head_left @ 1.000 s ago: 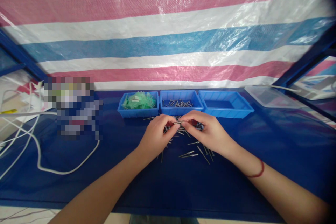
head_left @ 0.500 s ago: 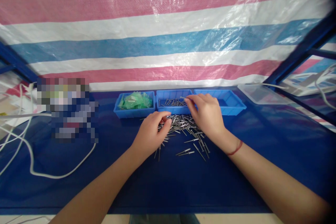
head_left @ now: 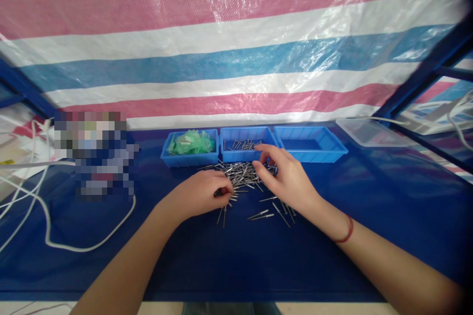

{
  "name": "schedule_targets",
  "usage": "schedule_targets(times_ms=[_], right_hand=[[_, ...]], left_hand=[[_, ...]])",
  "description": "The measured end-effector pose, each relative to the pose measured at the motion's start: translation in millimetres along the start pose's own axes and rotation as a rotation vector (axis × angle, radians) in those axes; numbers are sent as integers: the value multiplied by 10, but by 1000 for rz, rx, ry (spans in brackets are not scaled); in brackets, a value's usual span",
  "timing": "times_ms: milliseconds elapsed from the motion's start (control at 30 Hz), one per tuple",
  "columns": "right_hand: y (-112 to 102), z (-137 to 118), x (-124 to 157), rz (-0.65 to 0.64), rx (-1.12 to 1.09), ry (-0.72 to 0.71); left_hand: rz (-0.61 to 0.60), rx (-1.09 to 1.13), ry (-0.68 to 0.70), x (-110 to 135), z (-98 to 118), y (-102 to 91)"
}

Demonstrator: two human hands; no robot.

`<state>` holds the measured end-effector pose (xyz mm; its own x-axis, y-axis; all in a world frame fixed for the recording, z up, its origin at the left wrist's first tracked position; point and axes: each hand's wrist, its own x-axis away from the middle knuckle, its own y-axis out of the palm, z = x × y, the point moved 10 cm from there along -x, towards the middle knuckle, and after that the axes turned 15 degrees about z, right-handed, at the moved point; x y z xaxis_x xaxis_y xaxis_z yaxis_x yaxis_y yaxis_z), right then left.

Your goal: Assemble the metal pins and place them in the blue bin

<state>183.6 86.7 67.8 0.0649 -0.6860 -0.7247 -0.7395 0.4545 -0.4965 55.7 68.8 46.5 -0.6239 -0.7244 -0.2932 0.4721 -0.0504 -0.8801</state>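
A heap of small metal pins (head_left: 242,173) lies on the blue table (head_left: 236,256) in front of three blue bins. My left hand (head_left: 199,193) rests at the heap's left edge, fingers curled and pinched on pins I can hardly make out. My right hand (head_left: 286,177) hovers over the right side of the heap, fingers spread and stretched towards the pins, holding nothing. The middle bin (head_left: 247,143) holds several metal pins. The left bin (head_left: 189,147) holds green plastic pieces. The right bin (head_left: 309,143) looks bare inside.
A white cable (head_left: 55,236) loops across the table's left side next to a blurred-out patch (head_left: 98,155). A clear plastic lid or tray (head_left: 369,132) lies at the back right. A striped tarp (head_left: 236,44) hangs behind. Blue frame bars (head_left: 424,74) stand at right.
My right hand has come back from the middle bin down to the heap. My left hand slid a little towards me along the heap's left edge.
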Motion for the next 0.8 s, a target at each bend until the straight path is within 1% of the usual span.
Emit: schedule_targets(times_ms=[100, 200, 300, 400, 567, 667, 800], right_hand=[[-15, -26, 17, 7, -25, 20], [5, -52, 35, -22, -40, 30], [27, -45, 53, -44, -37, 50], [48, -29, 73, -59, -28, 71], [43, -77, 81, -64, -38, 65], [49, -121, 80, -88, -83, 72], [119, -41, 109, -146, -181, 213]], left_hand=[[-9, -19, 16, 1, 23, 29], [-8, -42, 29, -8, 63, 51], [-43, -52, 42, -4, 105, 108], [-50, -59, 19, 3, 102, 159], [35, -15, -20, -4, 71, 180], [137, 37, -79, -35, 19, 103], [286, 178, -250, -61, -100, -24]])
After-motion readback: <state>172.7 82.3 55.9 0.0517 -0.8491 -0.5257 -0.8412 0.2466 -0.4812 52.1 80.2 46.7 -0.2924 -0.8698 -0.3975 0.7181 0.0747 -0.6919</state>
